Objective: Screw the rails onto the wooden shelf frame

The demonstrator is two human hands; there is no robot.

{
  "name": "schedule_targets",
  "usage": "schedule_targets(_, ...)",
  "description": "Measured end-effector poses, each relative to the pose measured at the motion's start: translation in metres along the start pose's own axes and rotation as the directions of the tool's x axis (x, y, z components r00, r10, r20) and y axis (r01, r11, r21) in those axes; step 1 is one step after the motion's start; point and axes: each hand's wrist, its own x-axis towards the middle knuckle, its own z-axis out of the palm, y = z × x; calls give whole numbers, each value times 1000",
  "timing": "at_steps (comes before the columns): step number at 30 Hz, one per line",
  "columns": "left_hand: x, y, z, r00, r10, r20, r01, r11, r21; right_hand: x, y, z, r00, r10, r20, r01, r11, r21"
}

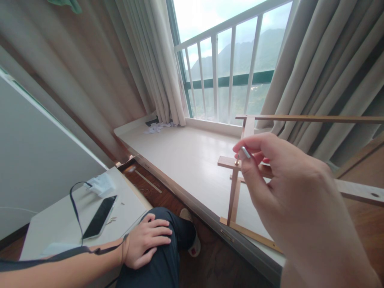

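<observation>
R hand [288,180] pinches a small metal tool [246,152] betw thumb & fingers, tip on a brass screw [237,163] in the wooden frame [233,196]. Frame stands on the window ledge [186,156], at 3 o'clock of centre. L hand [147,244] lies flat w/ fingers spread on the knee [163,256] at 7 o'clock, holding nothing. Hands well apart. White desk [60,216] at 8 o'clock carries a phone [100,216] & a charger [100,185]. Curtains [159,60] & railing [231,60] at 12.

Wooden frame [237,192] on window ledge [186,156], phone [100,217] on table [60,216] to L.
</observation>
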Motion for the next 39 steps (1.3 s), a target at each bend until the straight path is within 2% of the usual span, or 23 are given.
schedule_targets(39, -1, -1, 2, 1000, -7, -1, 7, 1000, -14, 1, -1, 0, 1000, -22, -15, 22, 1000, -6)
